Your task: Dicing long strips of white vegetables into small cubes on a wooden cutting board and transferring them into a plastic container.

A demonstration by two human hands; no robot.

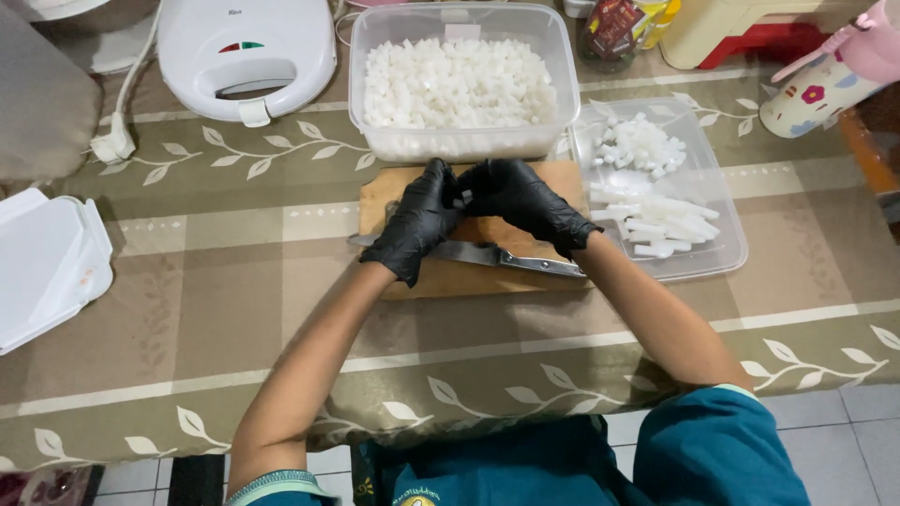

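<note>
Both hands wear black gloves and meet over the far edge of the wooden cutting board (469,267) at the centre of the desk (234,281). The left hand (419,221) and right hand (528,200) are cupped with fingertips pressed together, pinching a small white piece (466,196) between them. A knife (497,256) lies flat on the board beneath the wrists, blade toward 9 o'clock, handle toward 3 o'clock, untouched by either hand.

At 12 o'clock from the board, touching its far edge, stands a clear plastic tub (562,84) filled with white cubes (457,82). At 3 o'clock lies a shallow clear tray (727,253) holding white strips (661,225) at its near half and a few cubes at its far half. At 10 o'clock sits a white sandwich maker (246,52) with its plug (114,141) lying beside it. At 9 o'clock, well apart, lies a white lid (42,262). The desk carries a leaf-patterned cloth
</note>
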